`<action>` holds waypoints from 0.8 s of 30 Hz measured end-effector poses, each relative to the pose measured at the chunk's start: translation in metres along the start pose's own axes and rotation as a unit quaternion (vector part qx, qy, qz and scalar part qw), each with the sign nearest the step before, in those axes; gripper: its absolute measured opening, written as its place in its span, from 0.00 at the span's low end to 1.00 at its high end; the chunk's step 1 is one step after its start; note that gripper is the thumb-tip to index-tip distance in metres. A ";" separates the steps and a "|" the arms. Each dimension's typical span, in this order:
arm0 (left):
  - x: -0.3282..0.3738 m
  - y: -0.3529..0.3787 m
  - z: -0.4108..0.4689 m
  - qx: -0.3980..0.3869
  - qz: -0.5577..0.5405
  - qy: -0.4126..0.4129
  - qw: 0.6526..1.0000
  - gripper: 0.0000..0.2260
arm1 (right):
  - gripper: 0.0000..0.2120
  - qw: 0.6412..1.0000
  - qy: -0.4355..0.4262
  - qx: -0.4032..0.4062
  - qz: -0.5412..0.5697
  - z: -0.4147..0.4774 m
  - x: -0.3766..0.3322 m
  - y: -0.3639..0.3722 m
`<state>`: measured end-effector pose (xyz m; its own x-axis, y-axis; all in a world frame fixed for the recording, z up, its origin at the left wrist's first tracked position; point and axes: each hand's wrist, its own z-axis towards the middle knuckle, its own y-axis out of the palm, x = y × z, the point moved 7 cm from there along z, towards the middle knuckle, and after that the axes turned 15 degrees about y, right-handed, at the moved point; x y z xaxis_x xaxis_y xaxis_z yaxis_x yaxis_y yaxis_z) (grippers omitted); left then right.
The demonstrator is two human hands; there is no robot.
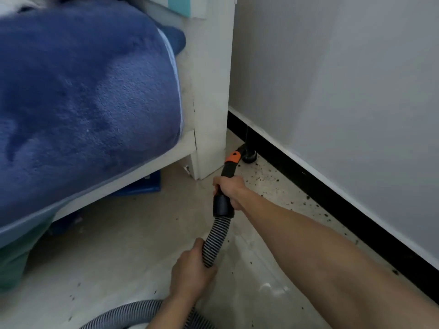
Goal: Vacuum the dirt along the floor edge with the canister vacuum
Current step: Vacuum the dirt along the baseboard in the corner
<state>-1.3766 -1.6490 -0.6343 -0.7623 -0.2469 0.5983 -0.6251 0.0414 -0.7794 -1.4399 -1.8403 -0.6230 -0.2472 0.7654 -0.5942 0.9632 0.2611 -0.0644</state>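
Note:
My right hand [231, 189] grips the black handle tube [222, 206] of the vacuum wand, which has an orange collar [232, 159]. At the wand's end a round black brush nozzle [249, 156] rests on the floor against the black baseboard [332, 198], close to the bed leg. My left hand [192, 269] holds the ribbed grey hose [215, 238] lower down; the hose loops back along the bottom edge. Dark dirt specks [266, 178] lie scattered on the beige floor along the baseboard, from the nozzle towards me. The canister itself is out of view.
A white bed frame with its leg [211, 138] stands just left of the nozzle, covered by a blue blanket [83, 91]. A blue box [140, 186] sits under the bed. The grey wall [344, 91] runs along the right.

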 end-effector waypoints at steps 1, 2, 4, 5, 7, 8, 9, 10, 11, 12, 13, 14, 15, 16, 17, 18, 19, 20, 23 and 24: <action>0.002 -0.001 0.003 -0.001 0.016 0.003 1.000 0.15 | 0.05 1.000 0.003 -0.002 -0.001 0.004 -0.002 -0.002; 0.005 -0.001 0.005 -0.003 0.032 0.008 0.999 0.15 | 0.06 1.000 0.003 -0.003 -0.005 0.006 -0.004 -0.004; 0.013 0.002 0.012 -0.009 0.044 0.021 0.999 0.15 | 0.09 1.000 -0.001 -0.004 -0.012 0.011 -0.013 -0.009; 0.018 0.005 0.017 -0.011 0.042 0.029 0.999 0.15 | 0.11 1.000 -0.004 -0.008 -0.020 0.013 -0.018 -0.012; 0.026 0.011 0.026 -0.015 0.041 0.045 0.998 0.14 | 0.15 0.999 -0.011 -0.016 -0.036 0.017 -0.026 -0.019; 0.028 0.015 0.028 -0.022 0.041 0.051 0.998 0.14 | 0.15 0.999 -0.014 -0.015 -0.038 0.018 -0.024 -0.023; 0.029 0.022 0.028 -0.034 0.043 0.054 0.997 0.13 | 0.15 0.999 -0.015 -0.007 -0.038 0.019 -0.019 -0.028; 0.027 0.030 0.024 -0.053 0.045 0.054 0.996 0.13 | 0.14 0.999 -0.014 0.008 -0.040 0.020 -0.007 -0.034; 0.025 0.040 0.016 -0.080 0.047 0.050 0.994 0.14 | 0.14 0.999 -0.011 0.025 -0.040 0.019 0.010 -0.041; 0.023 0.049 0.006 -0.108 0.046 0.047 0.992 0.14 | 0.14 0.999 -0.004 0.039 -0.034 0.015 0.028 -0.047; 0.021 0.057 -0.004 -0.135 0.040 0.043 0.989 0.15 | 0.14 0.999 0.004 0.048 -0.024 0.011 0.046 -0.053; 0.020 0.063 -0.013 -0.157 0.032 0.039 0.986 0.15 | 0.14 0.998 0.012 0.056 -0.012 0.005 0.061 -0.059; 0.020 0.066 -0.019 -0.173 0.025 0.034 0.984 0.15 | 0.14 0.998 0.017 0.064 0.002 -0.002 0.071 -0.063; 0.019 0.066 -0.024 -0.181 0.021 0.030 0.983 0.15 | 0.14 0.997 0.021 0.072 0.016 -0.008 0.077 -0.065; 0.017 0.064 -0.026 -0.183 0.021 0.023 0.983 0.14 | 0.13 0.996 0.023 0.075 0.030 -0.012 0.078 -0.065; 0.015 0.059 -0.026 -0.175 0.023 0.014 0.984 0.15 | 0.13 0.996 0.024 0.073 0.040 -0.015 0.074 -0.063; 0.011 0.051 -0.024 -0.157 0.024 0.008 0.987 0.15 | 0.12 0.996 0.024 0.065 0.051 -0.017 0.066 -0.058; 0.007 0.042 -0.019 -0.130 0.023 0.008 0.991 0.15 | 0.12 0.996 0.023 0.055 0.061 -0.015 0.055 -0.052; 0.000 0.007 -0.001 -0.034 0.011 0.016 0.999 0.14 | 0.10 0.995 0.019 0.016 0.097 -0.004 0.018 -0.030; -0.001 -0.004 0.004 -0.009 0.009 0.021 1.000 0.13 | 0.09 0.995 0.014 0.005 0.101 -0.001 0.008 -0.022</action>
<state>-1.3725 -1.6530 -0.6331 -0.7799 -0.2048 0.5914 -0.6135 0.0635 -0.7871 -1.4627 -1.8396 -0.6257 -0.0505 0.8174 -0.5738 0.9944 0.0944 0.0469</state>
